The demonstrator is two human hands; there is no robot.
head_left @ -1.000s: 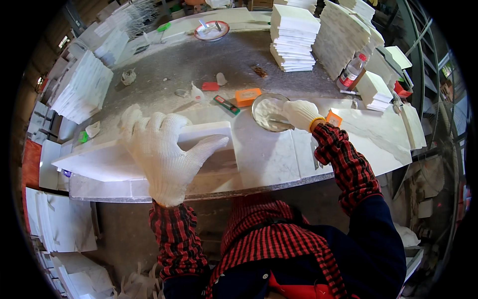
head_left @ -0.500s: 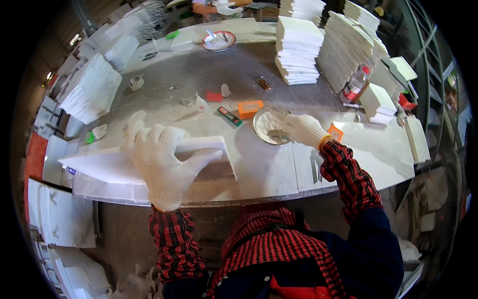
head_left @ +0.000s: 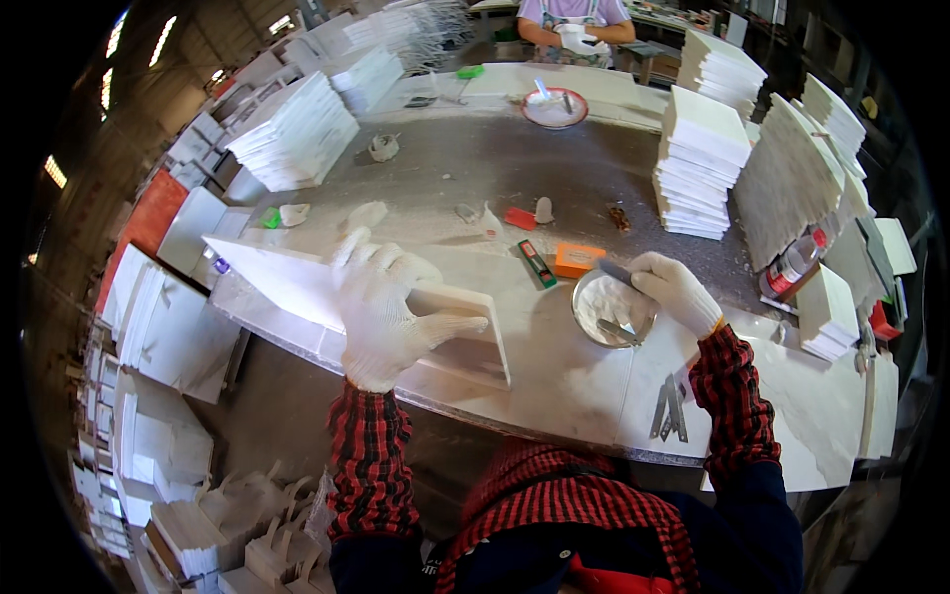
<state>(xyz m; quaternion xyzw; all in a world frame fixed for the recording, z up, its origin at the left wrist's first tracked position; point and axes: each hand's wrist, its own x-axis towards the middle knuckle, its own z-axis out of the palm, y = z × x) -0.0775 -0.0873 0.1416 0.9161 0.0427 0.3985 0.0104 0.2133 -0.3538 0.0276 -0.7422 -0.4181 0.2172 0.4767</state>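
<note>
My left hand [head_left: 381, 312], in a white knit glove, grips the top edge of a white marble slab [head_left: 282, 282], which stands tilted on the near side of the table. Its thumb lies along the slab's right part. My right hand [head_left: 678, 287], gloved too, is closed on a flat grey scraper blade [head_left: 616, 270], held just over the far rim of a round metal bowl [head_left: 576, 322]. White powder or paste [head_left: 609, 297] fills the bowl. A second metal blade [head_left: 621, 333] rests in it. The right fingertips partly hide the held blade.
Beside the bowl are an orange box [head_left: 577, 260] and a green box [head_left: 536, 263]. Loose metal strips [head_left: 669, 408] lie near the front edge. Tile stacks [head_left: 701, 163] and a plastic bottle [head_left: 792, 265] stand at right. Across the table, behind a red-rimmed plate [head_left: 554, 121], a gloved person [head_left: 576, 35] is present.
The view has swung, so the table appears farther right. My right hand has risen from inside the bowl to its far rim, and the grey blade shows in it. The left hand keeps hold of the slab.
</note>
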